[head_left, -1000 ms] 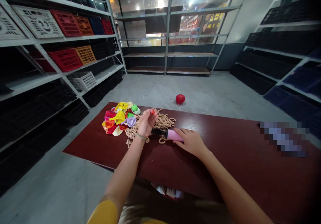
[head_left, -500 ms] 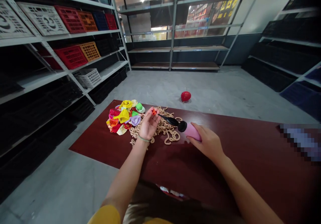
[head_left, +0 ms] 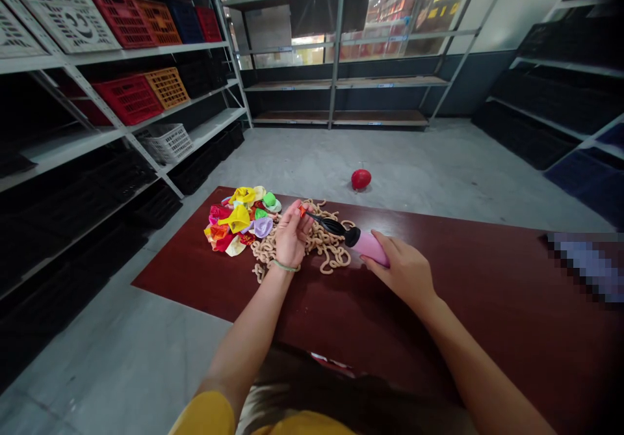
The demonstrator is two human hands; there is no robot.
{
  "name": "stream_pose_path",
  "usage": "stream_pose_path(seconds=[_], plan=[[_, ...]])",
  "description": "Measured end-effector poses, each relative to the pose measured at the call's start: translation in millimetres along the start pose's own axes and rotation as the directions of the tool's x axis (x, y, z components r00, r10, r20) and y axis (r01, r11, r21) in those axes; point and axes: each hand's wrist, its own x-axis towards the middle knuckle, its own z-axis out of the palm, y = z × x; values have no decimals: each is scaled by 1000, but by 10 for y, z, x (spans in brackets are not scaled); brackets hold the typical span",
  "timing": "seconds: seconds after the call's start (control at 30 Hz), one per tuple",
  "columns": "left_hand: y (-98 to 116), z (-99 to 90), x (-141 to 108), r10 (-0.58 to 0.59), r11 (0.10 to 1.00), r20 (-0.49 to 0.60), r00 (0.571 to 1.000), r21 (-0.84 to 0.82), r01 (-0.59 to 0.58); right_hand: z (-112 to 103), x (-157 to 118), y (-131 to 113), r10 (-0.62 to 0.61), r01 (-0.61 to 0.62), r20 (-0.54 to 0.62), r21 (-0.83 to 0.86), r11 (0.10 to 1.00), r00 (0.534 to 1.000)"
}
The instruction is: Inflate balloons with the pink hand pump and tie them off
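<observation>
Dark red table [head_left: 205,285] amid metal storeroom shelving [head_left: 292,84]; beyond the table on the floor, one inflated red balloon [head_left: 361,179]. On the table's left part, a heap of flat balloons [head_left: 234,224], still uninflated, beside tangled tan cord [head_left: 322,253]. Left hand [head_left: 292,235] pinched narrowly on a small orange balloon [head_left: 303,210] at the nozzle of a pink hand pump [head_left: 369,248], right hand [head_left: 402,269] closed over the pump's body.

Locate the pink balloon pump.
In the head view, the pink balloon pump sits right of centre above the dark red table, under the right hand, its black nozzle pointing left to the left hand.
</observation>
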Motion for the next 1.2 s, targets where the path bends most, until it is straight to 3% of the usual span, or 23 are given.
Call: stream_pose_path(seconds=[0.43,0.83,1.03,1.1,1.2], plan=[[-123,63,-57,133,977,32,991,166,-137,-18,-1,-48,19,-20,22,18,1000,1000],[-201,42,-110,129,890,224,966,403,-212,44,-12,-156,119,-126,89,82,989,989],[-285,40,-141,345,847,117,931,389,-363,54,-12,-213,169,-189,125,175,966,978],[-339,30,-159,322,860,89,943,388,-330,47,-7,-212,173,-194,120,195,961,978],[-375,39,-186,161,911,84,983,372,-181,43,-2,-229,169,-193,124,222,956,978]])
